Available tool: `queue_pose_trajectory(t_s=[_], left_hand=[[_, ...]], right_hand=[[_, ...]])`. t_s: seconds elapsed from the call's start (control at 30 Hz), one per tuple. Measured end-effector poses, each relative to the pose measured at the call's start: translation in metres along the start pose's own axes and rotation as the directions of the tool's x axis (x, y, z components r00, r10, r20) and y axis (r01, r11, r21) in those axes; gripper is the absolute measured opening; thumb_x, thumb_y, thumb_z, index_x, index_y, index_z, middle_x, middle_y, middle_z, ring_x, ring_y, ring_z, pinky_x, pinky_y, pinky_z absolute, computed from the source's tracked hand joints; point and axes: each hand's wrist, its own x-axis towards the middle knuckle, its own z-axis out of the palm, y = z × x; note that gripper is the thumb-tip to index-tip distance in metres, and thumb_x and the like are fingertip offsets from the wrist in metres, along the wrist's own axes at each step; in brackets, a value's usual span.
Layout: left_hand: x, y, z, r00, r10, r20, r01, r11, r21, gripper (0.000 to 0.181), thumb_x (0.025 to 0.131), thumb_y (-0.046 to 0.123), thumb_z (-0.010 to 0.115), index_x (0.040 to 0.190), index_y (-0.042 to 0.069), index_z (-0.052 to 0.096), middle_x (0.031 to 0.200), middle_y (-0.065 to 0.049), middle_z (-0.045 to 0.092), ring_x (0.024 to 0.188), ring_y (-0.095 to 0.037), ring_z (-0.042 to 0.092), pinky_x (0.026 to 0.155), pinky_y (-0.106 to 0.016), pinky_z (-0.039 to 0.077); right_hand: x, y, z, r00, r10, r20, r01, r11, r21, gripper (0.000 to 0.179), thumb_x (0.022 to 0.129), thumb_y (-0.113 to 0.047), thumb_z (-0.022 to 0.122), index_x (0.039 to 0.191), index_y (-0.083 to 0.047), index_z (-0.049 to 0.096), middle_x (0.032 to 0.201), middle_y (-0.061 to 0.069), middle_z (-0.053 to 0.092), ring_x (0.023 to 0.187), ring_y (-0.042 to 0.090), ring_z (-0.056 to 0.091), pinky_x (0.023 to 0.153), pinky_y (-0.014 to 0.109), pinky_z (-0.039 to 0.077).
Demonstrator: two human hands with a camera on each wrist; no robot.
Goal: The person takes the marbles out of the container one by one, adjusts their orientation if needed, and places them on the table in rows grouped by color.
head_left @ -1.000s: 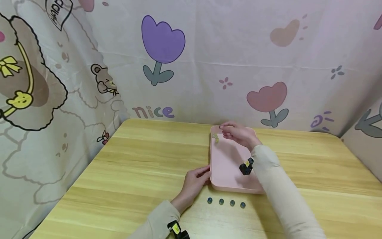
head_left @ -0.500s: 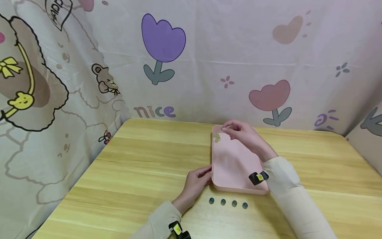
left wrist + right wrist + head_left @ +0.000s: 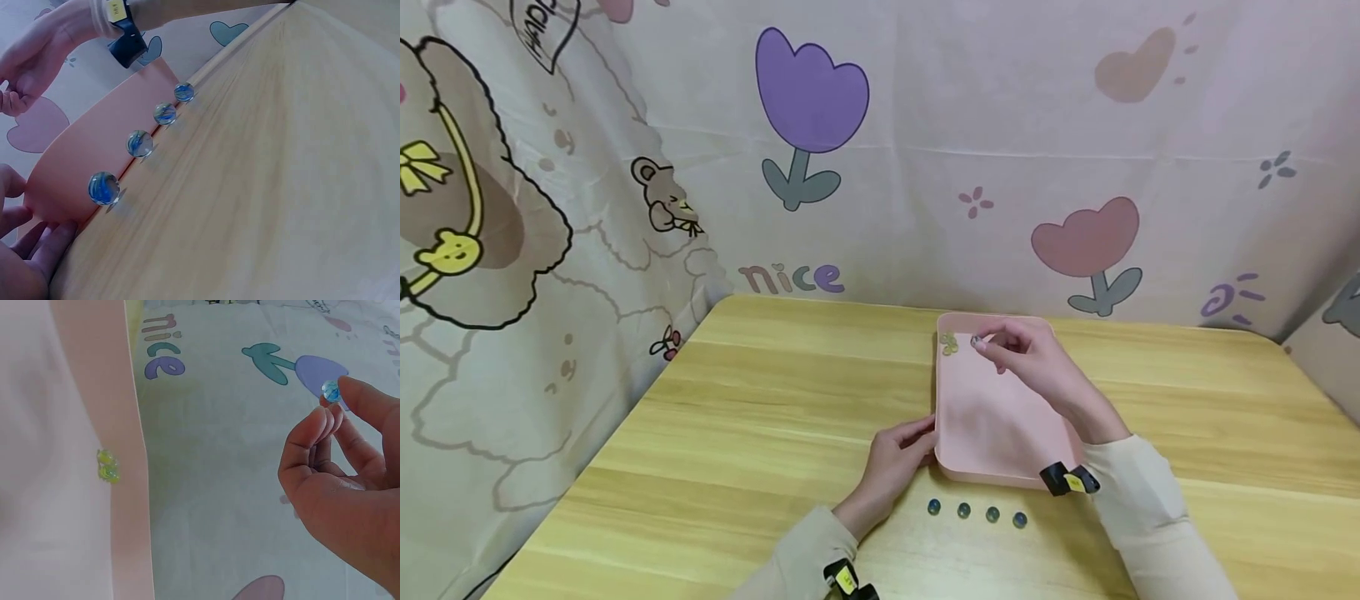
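In the head view, my right hand point(image 3: 1037, 367) is raised over the back part of a shallow pink tray point(image 3: 1000, 433). Between thumb and fingertips it pinches a clear marble point(image 3: 331, 391) with blue in it. My left hand point(image 3: 891, 467) rests against the outside of the tray's left wall, close to the front corner, its fingertips touching the pink side. Inside the tray, a small cluster of yellow-green marbles point(image 3: 950, 343) lies in the back left corner. Several clear marbles with blue swirls point(image 3: 139, 144) stand in a row on the table before the tray's front wall.
A wood-grain table point(image 3: 760, 417) carries everything. Behind it hangs a pale printed cloth point(image 3: 917, 233), and another printed cloth point(image 3: 587, 350) covers the left side. Black wrist cameras sit on both light sleeves point(image 3: 1142, 492).
My right hand has drawn back from the tray's far left corner, rightward and toward me, still pinching the marble. The left hand stays at the tray's wall. The head view has shifted slightly.
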Motion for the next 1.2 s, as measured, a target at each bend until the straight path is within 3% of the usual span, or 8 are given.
queue_pose_trajectory(t_s=[0.13, 0.4, 0.6, 0.83, 0.97, 1.2], left_hand=[[0.0, 0.0, -0.001, 1.0, 0.001, 0.003, -0.001, 1.0, -0.001, 0.034, 0.094, 0.011, 0.064, 0.125, -0.001, 0.063, 0.125, -0.019, 0.061, 0.1, -0.026, 0.065, 0.08, -0.027, 0.057], [0.0, 0.0, -0.005, 1.0, 0.006, -0.005, -0.006, 1.0, 0.008, 0.034, 0.094, 0.012, 0.063, 0.125, -0.002, 0.062, 0.126, -0.018, 0.06, 0.102, -0.025, 0.064, 0.081, -0.026, 0.057], [0.003, 0.001, -0.004, 1.0, 0.02, 0.018, -0.019, 1.0, -0.006, 0.035, 0.094, 0.012, 0.063, 0.125, -0.003, 0.062, 0.126, -0.019, 0.06, 0.102, -0.025, 0.064, 0.082, -0.026, 0.057], [0.003, -0.002, -0.002, 1.0, 0.008, 0.018, -0.008, 1.0, -0.016, 0.034, 0.094, 0.01, 0.063, 0.126, -0.004, 0.061, 0.126, -0.02, 0.059, 0.104, -0.025, 0.063, 0.082, -0.026, 0.057], [0.004, -0.002, -0.002, 1.0, 0.009, 0.021, -0.009, 1.0, -0.025, 0.034, 0.094, 0.01, 0.063, 0.125, -0.004, 0.061, 0.126, -0.021, 0.059, 0.103, -0.025, 0.064, 0.083, -0.026, 0.056], [0.003, -0.002, 0.0, 1.0, 0.009, 0.021, -0.008, 1.0, -0.028, 0.034, 0.094, 0.01, 0.062, 0.125, -0.004, 0.061, 0.126, -0.02, 0.06, 0.102, -0.024, 0.064, 0.082, -0.026, 0.057]], right_hand=[[-0.003, 0.002, 0.001, 0.999, -0.05, 0.005, 0.05, 0.999, 0.005, 0.012, 0.091, -0.003, 0.066, 0.101, 0.003, 0.066, 0.077, 0.006, 0.062, 0.062, 0.019, 0.054, 0.053, 0.023, 0.047], [-0.007, 0.006, 0.005, 0.998, 0.053, 0.028, -0.054, 0.998, 0.012, 0.016, 0.093, -0.007, 0.063, 0.106, 0.001, 0.063, 0.072, 0.006, 0.06, 0.066, 0.018, 0.056, 0.061, 0.025, 0.048], [-0.013, 0.004, -0.002, 0.997, 0.055, 0.051, -0.055, 0.998, 0.016, 0.015, 0.095, -0.008, 0.061, 0.106, 0.002, 0.062, 0.071, 0.008, 0.06, 0.069, 0.027, 0.059, 0.064, 0.025, 0.048], [-0.025, -0.003, -0.009, 0.997, 0.072, 0.029, -0.072, 0.997, 0.006, 0.017, 0.095, -0.01, 0.062, 0.107, 0.001, 0.062, 0.081, 0.009, 0.058, 0.07, 0.022, 0.058, 0.065, 0.026, 0.05], [-0.032, -0.006, -0.011, 0.996, 0.089, 0.011, -0.089, 0.996, -0.012, 0.016, 0.095, -0.011, 0.062, 0.108, -0.001, 0.062, 0.078, 0.009, 0.057, 0.07, 0.023, 0.057, 0.065, 0.025, 0.049], [-0.046, -0.007, -0.015, 0.993, 0.108, 0.053, -0.107, 0.994, -0.033, 0.017, 0.094, -0.011, 0.063, 0.107, 0.0, 0.062, 0.073, 0.008, 0.058, 0.07, 0.022, 0.057, 0.065, 0.024, 0.047]])
